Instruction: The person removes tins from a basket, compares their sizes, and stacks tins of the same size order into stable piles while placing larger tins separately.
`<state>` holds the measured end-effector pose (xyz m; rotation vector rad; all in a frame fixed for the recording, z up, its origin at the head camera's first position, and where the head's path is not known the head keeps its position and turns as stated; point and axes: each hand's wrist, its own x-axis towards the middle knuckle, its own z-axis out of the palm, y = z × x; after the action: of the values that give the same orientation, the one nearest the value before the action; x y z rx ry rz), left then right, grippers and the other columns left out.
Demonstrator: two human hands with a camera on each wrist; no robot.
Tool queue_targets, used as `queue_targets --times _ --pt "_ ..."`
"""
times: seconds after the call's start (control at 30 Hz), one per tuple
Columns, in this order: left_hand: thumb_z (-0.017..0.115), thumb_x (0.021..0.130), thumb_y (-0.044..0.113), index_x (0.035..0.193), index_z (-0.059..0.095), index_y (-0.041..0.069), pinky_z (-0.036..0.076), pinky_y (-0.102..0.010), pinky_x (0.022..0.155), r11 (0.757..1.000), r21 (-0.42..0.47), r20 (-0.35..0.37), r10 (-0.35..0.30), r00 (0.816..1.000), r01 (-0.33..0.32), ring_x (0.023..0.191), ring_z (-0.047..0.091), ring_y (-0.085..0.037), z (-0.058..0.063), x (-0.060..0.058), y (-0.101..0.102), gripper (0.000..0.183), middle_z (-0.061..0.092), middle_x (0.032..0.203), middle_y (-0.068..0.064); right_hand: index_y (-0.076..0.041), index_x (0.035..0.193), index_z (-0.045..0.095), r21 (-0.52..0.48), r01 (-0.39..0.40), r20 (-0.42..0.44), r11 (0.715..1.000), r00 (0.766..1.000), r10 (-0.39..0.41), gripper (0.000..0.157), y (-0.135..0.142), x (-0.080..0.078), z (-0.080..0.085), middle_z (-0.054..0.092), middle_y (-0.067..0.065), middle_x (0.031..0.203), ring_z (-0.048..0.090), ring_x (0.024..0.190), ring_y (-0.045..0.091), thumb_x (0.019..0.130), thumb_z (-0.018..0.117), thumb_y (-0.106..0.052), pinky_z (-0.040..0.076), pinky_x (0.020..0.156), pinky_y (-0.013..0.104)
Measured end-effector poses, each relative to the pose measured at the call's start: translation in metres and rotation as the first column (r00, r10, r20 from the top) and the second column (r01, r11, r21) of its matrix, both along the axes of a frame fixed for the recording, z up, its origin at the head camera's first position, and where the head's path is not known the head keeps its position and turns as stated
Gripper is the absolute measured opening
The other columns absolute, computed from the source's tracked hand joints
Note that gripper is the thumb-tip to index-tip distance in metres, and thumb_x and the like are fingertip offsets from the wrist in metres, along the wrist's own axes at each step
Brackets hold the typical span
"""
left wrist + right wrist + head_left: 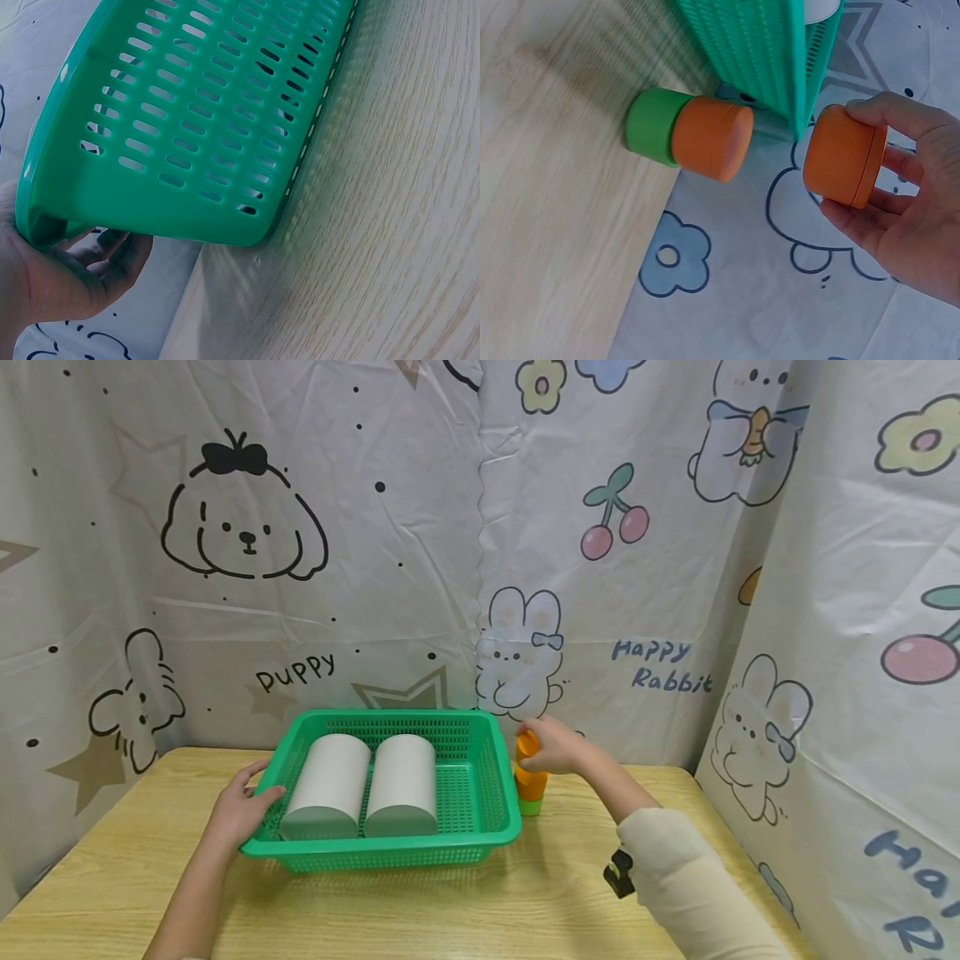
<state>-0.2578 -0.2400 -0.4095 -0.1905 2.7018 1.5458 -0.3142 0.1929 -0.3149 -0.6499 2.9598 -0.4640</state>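
A green plastic basket (480,839) with slotted walls stands on the table, two white cylinders (330,781) lying side by side in it. My left hand (242,808) grips the basket's left rim, thumb on top and fingers curled underneath in the left wrist view. Just beyond the right wall, my right hand (555,747) holds an orange round jar (841,156) between thumb and fingers. Below it, a second orange jar (709,139) sits on a green jar (656,126), which stands on the table. A gap separates the held jar from this stack in the right wrist view.
The wooden table (570,893) ends at a printed cloth (420,527) hanging behind and at both sides. Inside the basket, bare floor (459,793) shows right of the cylinders. A small black device (619,872) sits at my right sleeve.
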Motion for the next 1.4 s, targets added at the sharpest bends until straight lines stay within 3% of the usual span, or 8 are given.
queue_targets --times 0.27,0.63,1.4 --pt "0.043 0.098 0.034 0.15 0.009 0.004 0.049 -0.039 0.076 1.0 0.007 0.0 0.002 1.0 -0.002 0.12 0.042 -0.05 0.0 -0.001 -0.001 0.07 0.029 0.14 -0.038 -0.003 0.117 0.057 -0.02 0.026 0.006 0.999 1.0 -0.026 0.041 0.009 -0.006 -0.011 0.057 0.015 0.116 0.051 0.097 0.025 0.079 0.068 -0.015 0.045 0.079 0.038" --pt "0.044 0.098 0.036 0.151 0.009 0.005 0.049 -0.038 0.074 1.0 0.01 -0.001 0.007 1.0 -0.007 0.119 0.044 -0.049 -0.002 -0.003 -0.001 0.07 0.03 0.14 -0.037 -0.001 0.118 0.057 -0.057 0.071 0.029 0.996 0.997 -0.07 0.043 0.013 -0.013 -0.031 0.056 0.016 0.112 0.051 0.095 0.025 0.078 0.069 -0.013 0.047 0.076 0.035" --pt "0.044 0.098 0.034 0.15 0.01 0.004 0.049 -0.038 0.074 1.0 0.009 -0.008 0.005 1.0 -0.004 0.118 0.045 -0.049 -0.001 0.0 -0.001 0.069 0.032 0.139 -0.037 -0.003 0.12 0.056 -0.061 0.069 0.035 0.996 0.997 -0.067 0.045 0.005 -0.017 -0.039 0.058 0.014 0.107 0.051 0.088 0.022 0.079 0.069 -0.016 0.046 0.07 0.032"
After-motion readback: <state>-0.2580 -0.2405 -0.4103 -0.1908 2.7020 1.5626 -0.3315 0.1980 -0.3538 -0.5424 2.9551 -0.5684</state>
